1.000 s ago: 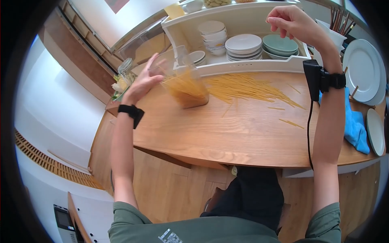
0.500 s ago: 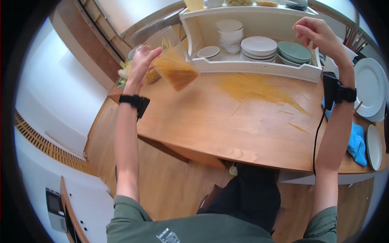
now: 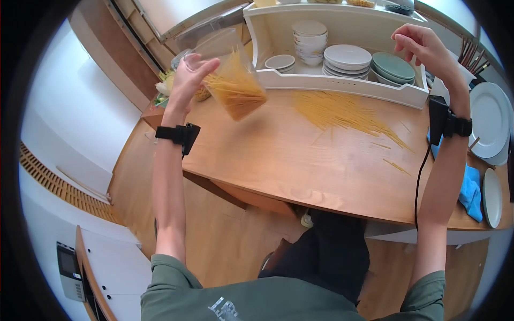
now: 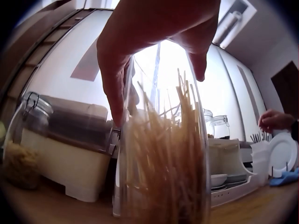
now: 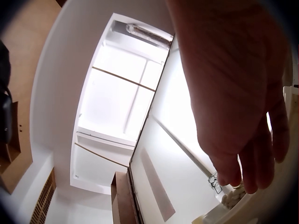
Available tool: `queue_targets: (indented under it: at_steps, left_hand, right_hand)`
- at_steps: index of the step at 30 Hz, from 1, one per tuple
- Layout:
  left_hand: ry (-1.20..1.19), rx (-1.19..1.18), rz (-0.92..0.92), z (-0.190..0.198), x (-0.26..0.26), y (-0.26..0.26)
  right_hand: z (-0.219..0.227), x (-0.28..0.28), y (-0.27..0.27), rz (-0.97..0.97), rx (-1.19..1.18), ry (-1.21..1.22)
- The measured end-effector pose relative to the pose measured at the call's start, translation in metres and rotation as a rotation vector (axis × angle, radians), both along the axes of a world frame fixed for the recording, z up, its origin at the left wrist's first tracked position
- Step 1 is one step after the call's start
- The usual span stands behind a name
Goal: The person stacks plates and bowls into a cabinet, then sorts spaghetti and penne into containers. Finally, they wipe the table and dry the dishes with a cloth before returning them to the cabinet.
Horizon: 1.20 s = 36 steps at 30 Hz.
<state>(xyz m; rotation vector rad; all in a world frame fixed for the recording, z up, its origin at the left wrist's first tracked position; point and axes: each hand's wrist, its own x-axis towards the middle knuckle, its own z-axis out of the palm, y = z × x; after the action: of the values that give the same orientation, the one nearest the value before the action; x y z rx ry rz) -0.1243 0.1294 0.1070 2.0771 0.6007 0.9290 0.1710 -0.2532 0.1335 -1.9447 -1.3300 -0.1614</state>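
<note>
My left hand grips a clear plastic container near its upper part, thumb on one side and fingers on the other in the left wrist view. Long dry spaghetti fills its lower part, some strands leaning up towards the mouth. The container is tilted above the left part of the wooden table, its shadow below it. More spaghetti lies spread on the table in front of the shelf. My right hand is raised before the shelf's right end, fingers loosely bent, holding nothing.
A white shelf along the back holds stacked bowls, plates and green dishes. White plates and a blue cloth are at the right. A glass jar stands left of the container.
My left hand has lifted the container and carried it left, away from the spread spaghetti. My right hand stays raised with little change. The head view has shifted slightly.
</note>
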Motion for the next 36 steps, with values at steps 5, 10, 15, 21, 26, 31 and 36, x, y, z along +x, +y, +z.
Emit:
queue_targets:
  at_steps: [5, 10, 15, 21, 26, 31, 36]
  left_hand:
    - [-0.221, -0.053, -0.224, -0.013, 0.01, -0.012]
    - [-0.338, -0.107, -0.351, -0.041, 0.024, -0.009]
    - [-0.509, -0.044, -0.48, -0.053, 0.034, -0.012]
    - [-0.772, 0.095, -0.369, -0.058, 0.027, -0.017]
    - [-0.857, 0.339, -0.202, -0.064, 0.026, -0.011]
    - [-0.758, 0.87, 0.237, -0.069, 0.023, -0.002]
    - [-0.759, 0.958, 0.236, -0.073, 0.032, -0.001]
  right_hand:
    - [0.001, -0.022, 0.019, 0.082, 0.064, 0.009]
    - [0.0, -0.062, 0.067, 0.258, 0.086, -0.074]
    - [0.045, -0.109, 0.149, 0.344, 0.01, -0.433]
    - [0.053, -0.137, 0.288, 0.57, -0.273, -0.475]
    - [0.085, -0.19, 0.267, 0.442, -0.838, -0.679]
    - [0.07, -0.195, 0.264, 0.395, -0.877, -0.791]
    - [0.052, -0.199, 0.248, 0.351, -0.567, -0.756]
